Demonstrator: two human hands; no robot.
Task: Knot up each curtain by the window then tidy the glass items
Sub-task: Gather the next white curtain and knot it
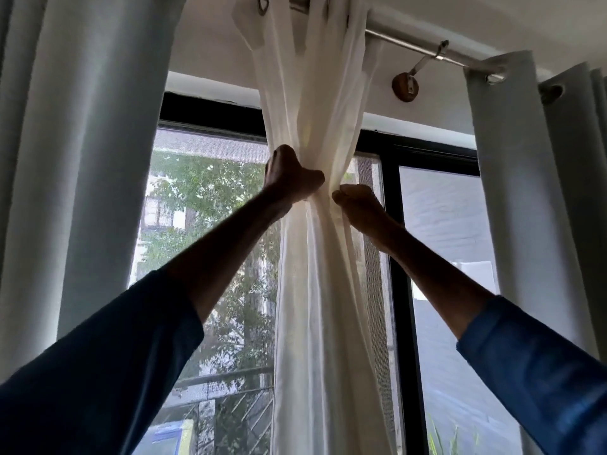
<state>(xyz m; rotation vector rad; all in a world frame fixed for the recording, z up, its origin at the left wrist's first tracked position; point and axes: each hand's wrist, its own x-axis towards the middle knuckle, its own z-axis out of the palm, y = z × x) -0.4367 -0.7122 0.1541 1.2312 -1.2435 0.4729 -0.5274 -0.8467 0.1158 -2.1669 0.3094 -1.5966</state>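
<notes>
A window (pixel 210 231) fills the wall ahead. Your left hand (pixel 289 178) and right hand (pixel 356 205) both clench the bunched white curtain (pixel 315 307) between them. It looks light, soft and slippery, so take the gathered bunch just below your 2 fists for the knot.

Backlit, dim room.
Daylight through window (pixel 203 198); sheer curtain (pixel 315 290) glows, left hand (pixel 289 175) and right hand (pixel 358 201) silhouetted; soft blur, edges bowed.
</notes>
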